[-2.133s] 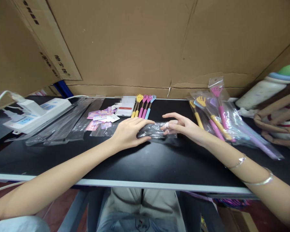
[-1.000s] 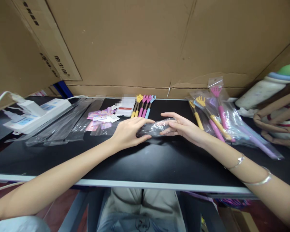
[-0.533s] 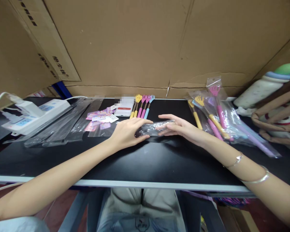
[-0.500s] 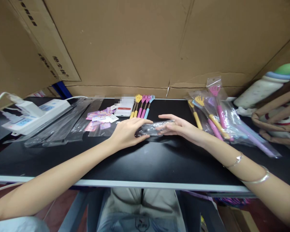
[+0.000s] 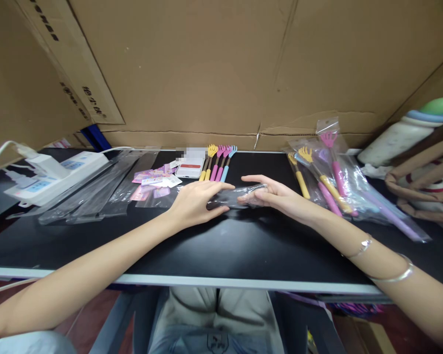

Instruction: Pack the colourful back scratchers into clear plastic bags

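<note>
A clear plastic bag (image 5: pixel 227 197) stretches between my hands just above the black table. My left hand (image 5: pixel 195 201) has its thumb and fingers round the bag's left end. At the right end, my right hand (image 5: pixel 276 196) grips the plastic between thumb and fingers, with the index finger raised. Some right fingertips show through the film; whether they are inside or behind it I cannot tell. Just beyond my left hand lie several back scratchers (image 5: pixel 217 162) with yellow, pink and blue hand-shaped heads. Purple-pink printed cards (image 5: pixel 153 179) lie left of them, beside a phone (image 5: pixel 190 166).
Flat clear bags (image 5: pixel 92 187) and a white power strip (image 5: pixel 59 177) lie at the left. Bagged back scratchers (image 5: pixel 339 182) are piled at the right, near a bottle (image 5: pixel 398 135) and a brown-handled bag (image 5: pixel 406 196). Cardboard (image 5: pixel 206 69) walls the back.
The fingers of my right hand have shifted slightly leftward against the plastic bag, which looks a little smoother. My left hand stays nearly still.
</note>
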`<state>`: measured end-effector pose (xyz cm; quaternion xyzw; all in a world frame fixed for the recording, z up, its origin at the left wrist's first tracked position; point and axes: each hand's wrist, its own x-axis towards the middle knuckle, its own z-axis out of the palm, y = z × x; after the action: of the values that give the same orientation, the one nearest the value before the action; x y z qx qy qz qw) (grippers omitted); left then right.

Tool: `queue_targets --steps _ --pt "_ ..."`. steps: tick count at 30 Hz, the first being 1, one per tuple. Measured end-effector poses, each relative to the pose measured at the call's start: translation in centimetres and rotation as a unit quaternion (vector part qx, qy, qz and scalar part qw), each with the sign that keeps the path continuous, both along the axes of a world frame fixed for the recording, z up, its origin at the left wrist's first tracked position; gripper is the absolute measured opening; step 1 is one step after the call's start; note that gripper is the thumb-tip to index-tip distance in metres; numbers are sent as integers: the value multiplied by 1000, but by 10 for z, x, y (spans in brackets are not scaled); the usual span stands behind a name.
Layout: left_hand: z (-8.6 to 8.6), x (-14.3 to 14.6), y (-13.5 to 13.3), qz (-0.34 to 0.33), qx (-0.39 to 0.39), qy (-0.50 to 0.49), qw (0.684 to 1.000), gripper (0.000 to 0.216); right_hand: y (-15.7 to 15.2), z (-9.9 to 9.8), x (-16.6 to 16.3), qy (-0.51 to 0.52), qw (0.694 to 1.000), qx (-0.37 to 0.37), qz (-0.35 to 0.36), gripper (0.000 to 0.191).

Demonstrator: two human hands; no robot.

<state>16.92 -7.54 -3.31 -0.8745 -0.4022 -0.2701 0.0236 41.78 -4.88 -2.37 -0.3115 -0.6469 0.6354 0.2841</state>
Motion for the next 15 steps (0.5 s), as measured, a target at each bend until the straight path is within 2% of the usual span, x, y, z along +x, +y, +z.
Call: queue_targets --steps 9,15 --pt "-2 -1 1 -6 4 4 1000 39 0 1 0 -22 998 52 22 48" --pt "-1 -1 0 -2 4 12 1000 37 0 0 1 -18 999 43 18 48"
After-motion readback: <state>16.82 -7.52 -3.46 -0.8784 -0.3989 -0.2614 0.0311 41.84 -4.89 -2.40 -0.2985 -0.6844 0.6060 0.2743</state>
